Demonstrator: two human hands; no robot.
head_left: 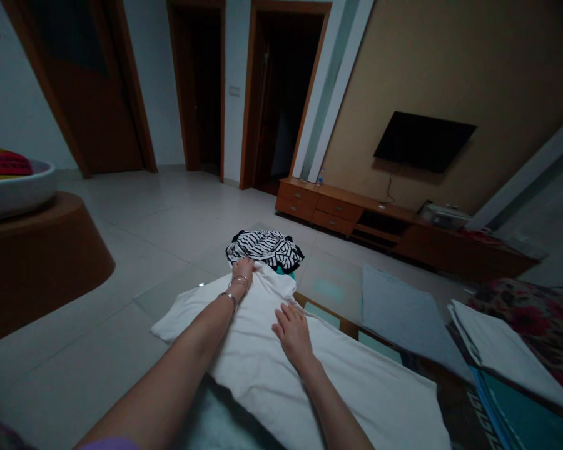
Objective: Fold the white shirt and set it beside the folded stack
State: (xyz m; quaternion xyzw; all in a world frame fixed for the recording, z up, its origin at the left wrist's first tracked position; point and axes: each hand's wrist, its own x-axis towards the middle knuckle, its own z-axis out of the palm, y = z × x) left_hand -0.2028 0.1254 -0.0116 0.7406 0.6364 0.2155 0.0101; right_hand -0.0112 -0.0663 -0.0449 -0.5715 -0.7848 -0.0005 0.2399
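Observation:
A white T-shirt (258, 362) lies spread over a glass-topped table (331, 281), with its body running toward the lower right. My left hand (243, 270), wearing bracelets at the wrist, has its fingers closed on the shirt's far end near the collar. Flat on the shirt's upper part rests my right hand (293, 332), its fingers stretched out. Just beyond my left hand sits a bunched black-and-white striped garment (265, 247), with a bit of teal cloth (286, 272) under its edge.
Folded grey cloth (398, 306) lies on the table's right side. Farther right are folded white cloth (511, 350), teal cloth (535, 412) and a floral cover (535, 312). A white basin (19, 190) stands on a brown base at left; a TV cabinet (338, 206) lines the wall.

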